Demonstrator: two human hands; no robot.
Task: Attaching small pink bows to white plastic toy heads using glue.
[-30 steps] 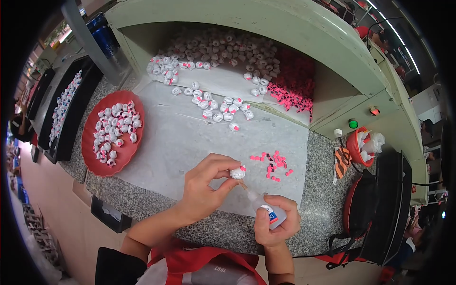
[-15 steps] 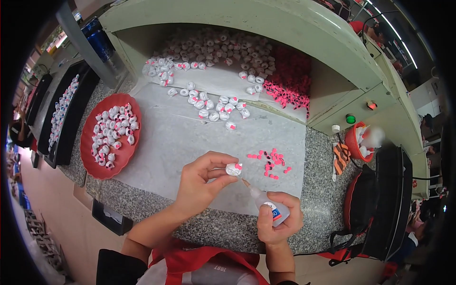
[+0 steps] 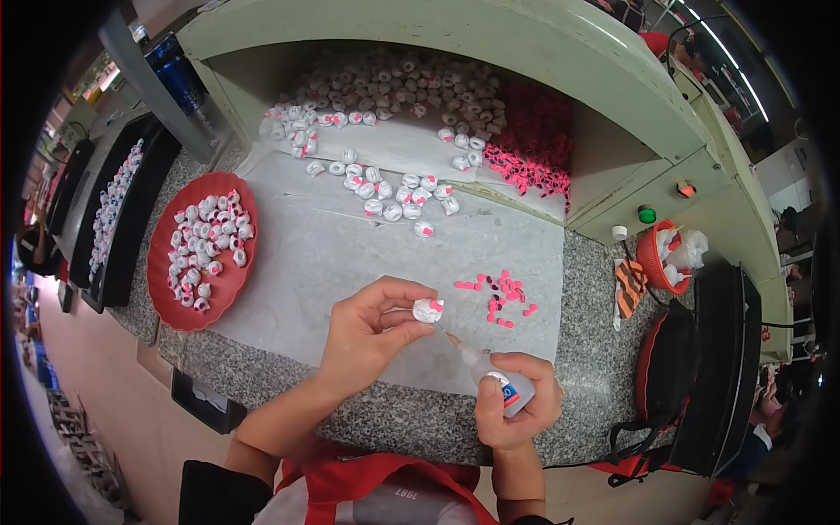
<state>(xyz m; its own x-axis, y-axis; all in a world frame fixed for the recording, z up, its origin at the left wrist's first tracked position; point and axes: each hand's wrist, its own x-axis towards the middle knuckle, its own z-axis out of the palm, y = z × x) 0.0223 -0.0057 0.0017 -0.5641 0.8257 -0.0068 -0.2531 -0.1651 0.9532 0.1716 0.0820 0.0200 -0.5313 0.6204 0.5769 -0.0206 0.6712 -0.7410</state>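
Between thumb and fingers of my left hand (image 3: 367,328) is a small white figurine head (image 3: 428,310) with a pink bow. My right hand (image 3: 518,407) grips a translucent squeeze bottle (image 3: 500,378), tilted up and left. Its thin nozzle tip (image 3: 451,337) points at the head's lower right; whether they touch I cannot tell. To the right of the head, small flat pink pieces (image 3: 507,289) and a few dark ones are scattered on the white sheet (image 3: 306,262). Several similar white pieces (image 3: 407,197) lie loose farther back on the sheet.
A red scalloped tray (image 3: 157,254) of white-and-pink pieces stands at left. Piles of white pieces (image 3: 394,87) and pink pieces (image 3: 529,162) fill the pale green shelf (image 3: 420,31) behind. On the right are an orange-red basket (image 3: 649,258) with bottles, a striped cloth (image 3: 628,289) and a black bag (image 3: 669,359).
Both hands keep almost the same pose. The white head has turned or shifted very slightly left beside the nozzle tip.
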